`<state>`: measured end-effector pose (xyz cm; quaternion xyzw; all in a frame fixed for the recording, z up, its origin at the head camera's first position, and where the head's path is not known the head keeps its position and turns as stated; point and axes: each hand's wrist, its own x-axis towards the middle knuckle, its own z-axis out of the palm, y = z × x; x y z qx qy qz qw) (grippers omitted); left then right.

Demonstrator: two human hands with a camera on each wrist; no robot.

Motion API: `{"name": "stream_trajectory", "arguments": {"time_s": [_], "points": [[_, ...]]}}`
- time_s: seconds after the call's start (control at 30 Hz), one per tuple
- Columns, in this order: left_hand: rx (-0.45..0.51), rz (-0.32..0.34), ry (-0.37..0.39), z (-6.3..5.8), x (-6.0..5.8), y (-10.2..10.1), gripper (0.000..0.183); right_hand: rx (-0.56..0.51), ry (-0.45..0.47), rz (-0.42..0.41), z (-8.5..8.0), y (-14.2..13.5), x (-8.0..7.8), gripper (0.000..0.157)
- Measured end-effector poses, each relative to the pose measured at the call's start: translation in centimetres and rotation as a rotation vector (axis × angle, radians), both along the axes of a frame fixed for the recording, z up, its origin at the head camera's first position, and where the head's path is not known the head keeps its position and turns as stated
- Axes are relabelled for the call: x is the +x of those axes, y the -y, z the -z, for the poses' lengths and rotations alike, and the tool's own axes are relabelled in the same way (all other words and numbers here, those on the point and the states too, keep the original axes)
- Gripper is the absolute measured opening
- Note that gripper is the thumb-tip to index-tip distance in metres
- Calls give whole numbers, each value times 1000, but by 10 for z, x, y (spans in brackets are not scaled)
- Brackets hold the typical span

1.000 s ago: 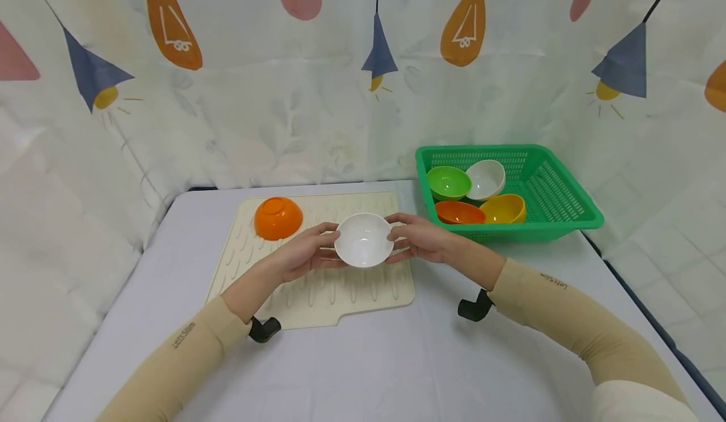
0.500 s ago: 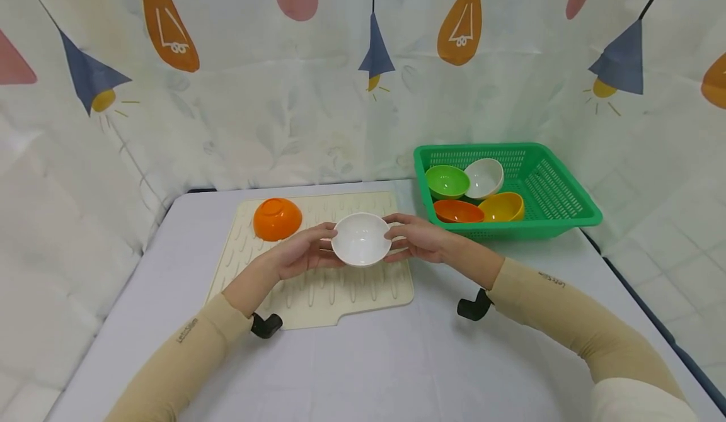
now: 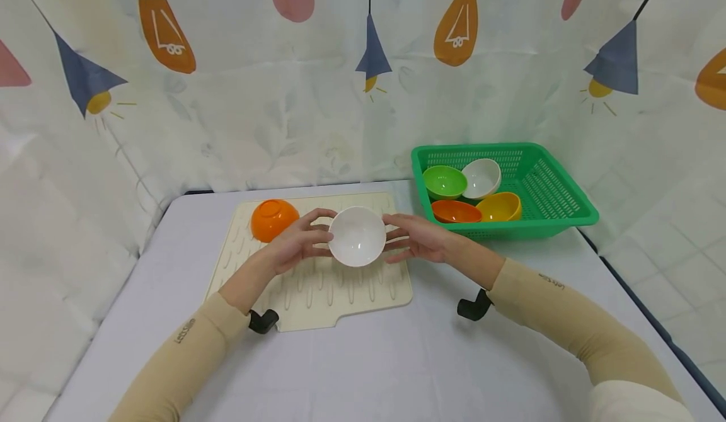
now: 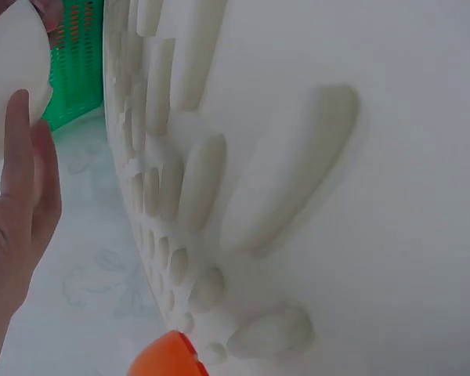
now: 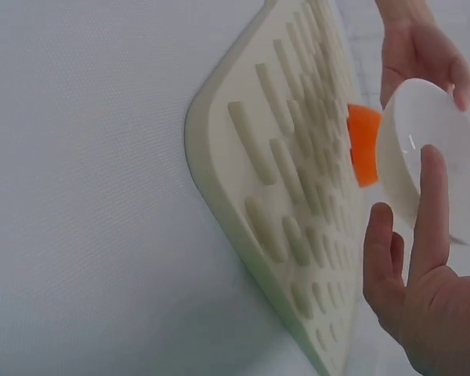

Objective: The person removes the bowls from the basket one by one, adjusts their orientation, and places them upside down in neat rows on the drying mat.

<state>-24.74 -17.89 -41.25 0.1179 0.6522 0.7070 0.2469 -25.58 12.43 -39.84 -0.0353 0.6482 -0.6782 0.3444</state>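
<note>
A white bowl point(image 3: 357, 237) is held above the cream ridged mat point(image 3: 374, 293), its inside turned toward the head camera. My left hand point(image 3: 297, 240) pinches its left side, thumb at the rim and fingers behind. At the bowl's right side, my right hand point(image 3: 418, 239) has its fingers spread and fairly straight. In the right wrist view, one finger of the right hand point(image 5: 435, 274) overlaps the white bowl point(image 5: 411, 157); whether it touches is unclear. An upside-down orange bowl point(image 3: 274, 220) rests on the mat's back left.
Behind the right hand stands a green basket point(image 3: 558, 205). Inside it are a green bowl point(image 3: 445, 182), another white bowl point(image 3: 482, 178), an orange bowl point(image 3: 456, 211) and a yellow bowl point(image 3: 500, 208). A patterned curtain point(image 3: 317, 94) hangs beyond the white-covered table point(image 3: 397, 371).
The white bowl has shifted slightly left and tipped further toward the head camera. My left hand moved with it, while the right hand stayed nearly in place and its fingers loosened at the rim.
</note>
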Motion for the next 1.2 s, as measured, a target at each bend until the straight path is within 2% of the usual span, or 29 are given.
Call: {"name": "stream_trajectory", "arguments": {"time_s": [0.17,0.3,0.47,0.7,0.77,1.0,1.2], "points": [[-121,-38,-226,-3,2,-1,52,-24,22,-5,0,-1,-1,57],[-204,-58,-453,-3,8,-5,52,-35,47,-9,0,-2,-2,66],[-294,-20,-792,1,15,-12,49,-32,49,-19,0,-2,-2,70],[-517,52,-1308,2,23,-19,48,-18,42,-25,-2,1,-2,70],[-558,85,-1413,2,25,-22,50,-14,44,-23,-3,1,-2,70],[-722,151,-1671,-1,31,-30,48,-8,21,-49,-2,0,-2,62],[-769,167,-1762,-4,35,-35,45,27,-1,-68,-1,2,-2,53]]}}
